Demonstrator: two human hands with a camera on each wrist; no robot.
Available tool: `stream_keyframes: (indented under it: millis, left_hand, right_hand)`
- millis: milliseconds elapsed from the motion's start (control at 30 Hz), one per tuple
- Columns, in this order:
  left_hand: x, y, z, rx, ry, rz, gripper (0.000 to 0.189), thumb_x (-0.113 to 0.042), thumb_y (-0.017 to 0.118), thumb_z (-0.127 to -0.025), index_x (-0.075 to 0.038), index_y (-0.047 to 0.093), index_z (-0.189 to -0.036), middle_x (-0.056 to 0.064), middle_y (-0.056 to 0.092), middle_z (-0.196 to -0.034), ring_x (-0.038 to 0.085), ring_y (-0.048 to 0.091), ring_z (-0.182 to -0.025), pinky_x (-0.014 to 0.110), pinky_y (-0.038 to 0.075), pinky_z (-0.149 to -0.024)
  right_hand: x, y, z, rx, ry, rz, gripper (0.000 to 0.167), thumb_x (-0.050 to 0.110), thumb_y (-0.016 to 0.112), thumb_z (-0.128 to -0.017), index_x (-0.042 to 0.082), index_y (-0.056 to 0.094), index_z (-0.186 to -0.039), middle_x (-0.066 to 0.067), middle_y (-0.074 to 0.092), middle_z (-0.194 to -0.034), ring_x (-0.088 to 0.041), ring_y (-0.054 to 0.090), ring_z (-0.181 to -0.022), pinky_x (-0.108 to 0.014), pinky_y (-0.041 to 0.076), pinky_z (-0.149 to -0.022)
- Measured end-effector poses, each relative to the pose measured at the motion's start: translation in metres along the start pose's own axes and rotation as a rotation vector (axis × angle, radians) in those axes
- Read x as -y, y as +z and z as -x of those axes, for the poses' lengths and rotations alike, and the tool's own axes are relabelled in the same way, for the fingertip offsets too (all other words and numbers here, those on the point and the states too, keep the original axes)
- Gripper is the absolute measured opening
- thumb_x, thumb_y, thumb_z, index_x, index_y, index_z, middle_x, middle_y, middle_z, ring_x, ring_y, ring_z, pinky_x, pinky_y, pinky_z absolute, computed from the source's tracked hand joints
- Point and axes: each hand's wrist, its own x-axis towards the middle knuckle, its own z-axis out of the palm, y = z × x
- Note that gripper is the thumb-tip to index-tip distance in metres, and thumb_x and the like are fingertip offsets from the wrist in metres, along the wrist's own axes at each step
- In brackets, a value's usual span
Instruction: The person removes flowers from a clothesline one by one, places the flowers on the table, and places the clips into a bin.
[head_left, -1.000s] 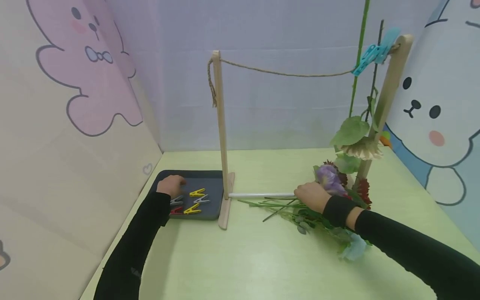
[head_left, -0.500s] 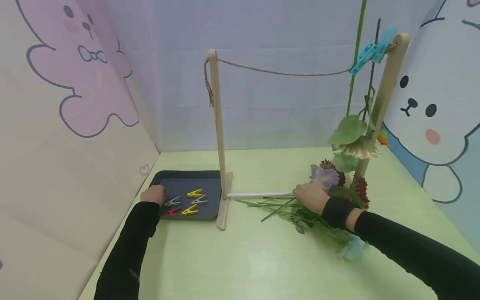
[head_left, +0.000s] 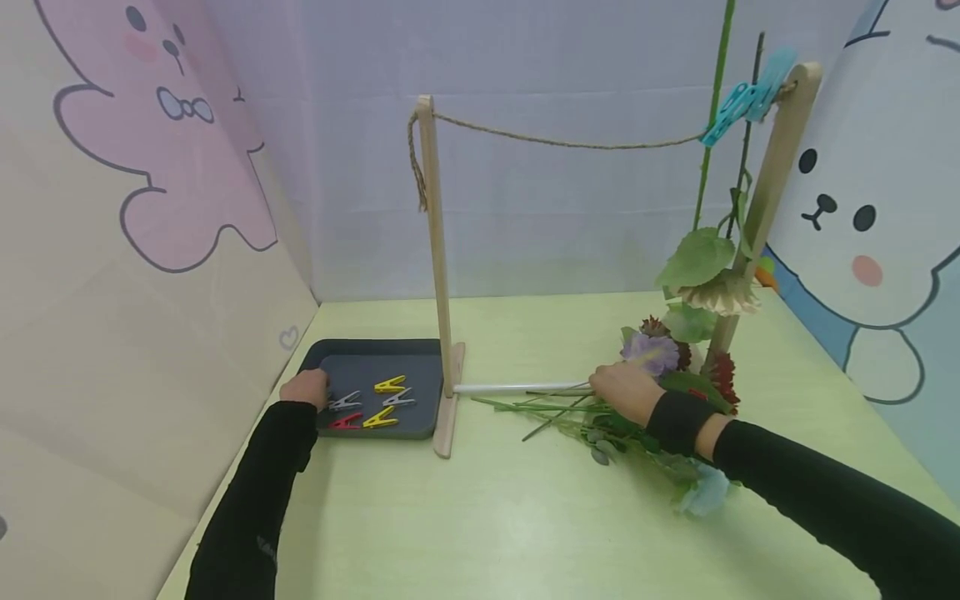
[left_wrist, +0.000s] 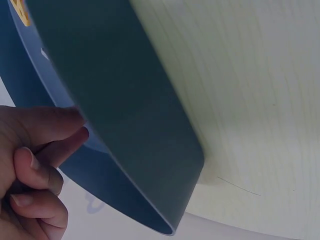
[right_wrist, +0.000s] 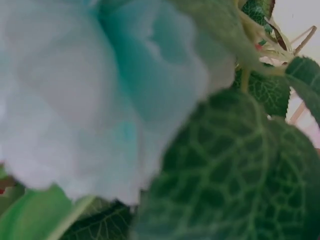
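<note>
My left hand (head_left: 303, 390) is over the left rim of a dark tray (head_left: 420, 362) of small clothespins, near a grey clothespin (head_left: 345, 402). In the left wrist view its middle and ring fingers curl, and the thumb and index tips lie close together. The near tray wall (left_wrist: 115, 100) hides what is between them. My right hand (head_left: 626, 390) holds flower stems (head_left: 543, 408) beside a purple flower (head_left: 651, 354); its fingertips are hidden. Only a pale blue flower (right_wrist: 70, 90) and a veined leaf (right_wrist: 225, 170) fill the right wrist view.
A wooden stand with a left post (head_left: 438, 250), a right post (head_left: 772, 175) and a rope (head_left: 562, 145) spans the table. Blue clothespins (head_left: 750, 96) clip hanging stems at the right, with a cream flower (head_left: 720, 292) head down. A white rod (head_left: 517, 388) joins the base.
My left hand has moved left, from above the tray's inside to its left rim, then stayed. The purple flower by my right hand has turned and shifted slightly.
</note>
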Motion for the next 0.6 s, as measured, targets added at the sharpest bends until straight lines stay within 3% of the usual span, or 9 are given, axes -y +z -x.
stream_keyframes:
  millis: [133, 267, 367, 467, 600]
  left_hand:
    - [-0.004, -0.006, -0.001, 0.002, 0.012, -0.008, 0.014, 0.001, 0.054, -0.082, 0.000, 0.067, -0.087, 0.018, 0.067, -0.084, 0.027, 0.062, -0.070, 0.047, 0.050, -0.062]
    - [-0.011, -0.017, -0.003, 0.003, 0.045, -0.019, 0.007, 0.000, 0.060, -0.079, -0.002, 0.065, -0.076, 0.015, 0.065, -0.077, 0.025, 0.058, -0.065, 0.045, 0.047, -0.058]
    - [-0.020, -0.030, -0.006, 0.005, 0.099, -0.014, 0.003, -0.001, 0.065, -0.078, -0.004, 0.067, -0.077, 0.014, 0.066, -0.080, 0.025, 0.058, -0.067, 0.044, 0.047, -0.059]
    - [-0.034, -0.046, -0.008, 0.032, 0.197, -0.027, 0.015, -0.004, 0.068, -0.077, -0.005, 0.071, -0.092, 0.015, 0.068, -0.095, 0.028, 0.063, -0.079, 0.043, 0.051, -0.066]
    - [-0.074, -0.074, 0.000, 0.169, 0.397, -0.151, 0.026, -0.013, 0.075, -0.075, -0.010, 0.070, -0.100, 0.010, 0.067, -0.103, 0.028, 0.063, -0.091, 0.039, 0.053, -0.074]
  right_hand:
    - [-0.002, -0.003, -0.002, 0.019, 0.018, 0.007, 0.012, 0.002, 0.070, -0.075, 0.008, 0.061, -0.072, -0.003, 0.056, -0.066, -0.014, 0.051, -0.055, -0.023, 0.040, -0.047]
    - [-0.006, -0.008, -0.004, 0.027, 0.030, 0.001, 0.013, -0.003, 0.068, -0.077, 0.008, 0.061, -0.073, -0.004, 0.057, -0.067, -0.013, 0.049, -0.054, -0.022, 0.034, -0.046]
    - [-0.008, -0.017, -0.005, 0.033, 0.056, -0.056, 0.009, -0.002, 0.066, -0.079, 0.007, 0.063, -0.079, -0.006, 0.059, -0.072, -0.012, 0.048, -0.054, -0.022, 0.033, -0.046]
    - [-0.008, -0.030, -0.004, 0.005, 0.079, -0.106, 0.008, 0.005, 0.067, -0.080, 0.007, 0.066, -0.087, -0.008, 0.062, -0.079, -0.014, 0.053, -0.056, -0.023, 0.041, -0.048]
    - [-0.006, -0.055, -0.003, -0.099, 0.077, -0.135, 0.016, 0.013, 0.069, -0.079, 0.006, 0.067, -0.093, -0.010, 0.065, -0.085, -0.017, 0.058, -0.061, -0.027, 0.048, -0.053]
